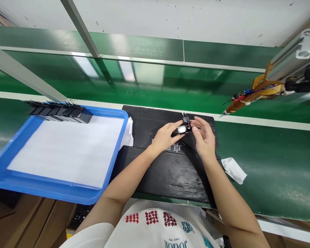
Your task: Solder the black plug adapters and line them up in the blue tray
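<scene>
A small black power adapter point(186, 119) with two metal plug pins is held above the black mat point(167, 175). Its casing is open, and a white block and a bit of red show inside. My left hand point(165, 137) grips it from the left, thumb below and fingers above. On the other side, my right hand point(205, 139) has its thumb and fingertips at the adapter's right edge; exactly what they pinch is hard to make out. Beneath the hands, a thin dark tool point(190, 148), perhaps tweezers, lies on the mat.
At left, a blue tray point(122, 137) lined with white paper holds a row of several black adapters point(59, 112). An orange-handled pointed tool point(235, 106) hangs at right from a metal frame point(286, 65). White crumpled paper point(234, 170) lies on the green bench point(279, 165).
</scene>
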A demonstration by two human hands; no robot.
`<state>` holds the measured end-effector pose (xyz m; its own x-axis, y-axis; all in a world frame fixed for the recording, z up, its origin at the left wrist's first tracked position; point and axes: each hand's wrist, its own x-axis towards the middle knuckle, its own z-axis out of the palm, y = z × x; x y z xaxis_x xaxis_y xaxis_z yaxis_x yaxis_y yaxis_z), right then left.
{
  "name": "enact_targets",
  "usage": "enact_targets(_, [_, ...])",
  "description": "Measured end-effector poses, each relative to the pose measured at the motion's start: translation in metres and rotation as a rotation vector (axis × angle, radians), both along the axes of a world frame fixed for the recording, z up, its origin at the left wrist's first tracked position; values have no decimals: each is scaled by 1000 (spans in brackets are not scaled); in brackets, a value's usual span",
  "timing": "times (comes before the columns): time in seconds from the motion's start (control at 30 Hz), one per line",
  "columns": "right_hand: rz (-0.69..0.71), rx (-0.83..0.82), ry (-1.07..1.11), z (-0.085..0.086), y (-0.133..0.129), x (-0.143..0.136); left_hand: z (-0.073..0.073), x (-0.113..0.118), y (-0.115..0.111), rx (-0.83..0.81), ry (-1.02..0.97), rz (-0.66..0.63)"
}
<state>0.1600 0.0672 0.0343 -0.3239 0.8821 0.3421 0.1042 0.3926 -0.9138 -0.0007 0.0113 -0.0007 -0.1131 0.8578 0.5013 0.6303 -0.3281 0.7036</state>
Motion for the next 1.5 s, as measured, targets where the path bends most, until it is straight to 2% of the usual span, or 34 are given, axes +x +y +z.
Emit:
enact_targets(0.17, [-33, -186, 43, -4, 5, 0, -1, 1, -1, -34, 48, -8])
enact_targets(0.43, [100, -203, 90, -4, 9, 3, 0, -3, 1, 7, 50, -17])
enact_targets(0.7, [109, -175, 92, -9, 11, 2, -2, -5, 2, 122, 95, -42])
enact_targets(0.83, [203, -262, 126, -12, 16, 5, -2, -5, 2, 112, 103, -43])
enact_targets(0.9, [222, -285, 138, -11, 17, 7, -2, -6, 2, 131, 105, -47])
enact_targets(1.0, [203, -226, 107, -3, 18, 13, 0, -8, 2, 188, 123, -64])
enact_targets(1.13, [299, -207, -4, 8, 20, 22, 2, -11, 1, 212, 156, -119])
enact_targets(1.23, [325, -197, -54, 8, 23, 25, 4, -11, 1, 190, 170, -153])
enact_targets(1.37, [237, -129, -72, 4, 21, 19, 3, -7, 0, 199, 210, -139])
enact_targets(1.5, [-25, 39, -165, 6, 11, 10, 2, 0, 0, 284, 309, -118])
